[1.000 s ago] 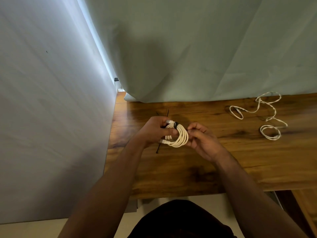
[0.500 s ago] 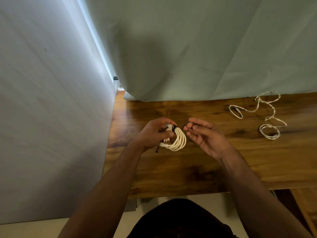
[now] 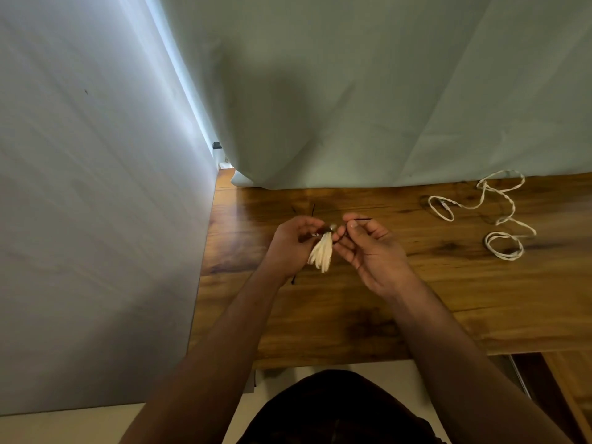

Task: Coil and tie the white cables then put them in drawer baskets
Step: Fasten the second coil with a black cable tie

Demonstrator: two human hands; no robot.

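A pale curtain (image 3: 352, 91) hangs down to the back edge of a wooden surface (image 3: 448, 299), with a plain wall (image 3: 80, 219) closing off the left side. The person stands at the near edge, both forearms reaching in over the wood.

Well to the right, a loose cable (image 3: 509, 257) lies sprawled in untidy bends and one small loop. It is out of the way, and looks to be waiting its turn.

In the middle, raised a little above the wood, the left hand (image 3: 291, 248) has its fingers curled round the top of the coiled cable (image 3: 322, 253). The white loops hang below the grip in a tight bunch, seen edge-on. Holding it at the top likely keeps the turns from springing apart while the binding goes on.

Just beside it, the right hand (image 3: 371, 251) pinches the thin tail of a black tie (image 3: 362, 219) between thumb and forefinger, its other fingers loosely spread. The tail points away to the right, so the pull seems meant to cinch the tie round the neck of the coil. Whether it is fully tight cannot be told.

Two thin dark strips, probably spare ties (image 3: 293, 279), lie on the wood near the left hand, one above and one below it, close enough to reach. No drawer baskets show here, so one cable is nearly bound and stowing is not yet begun.
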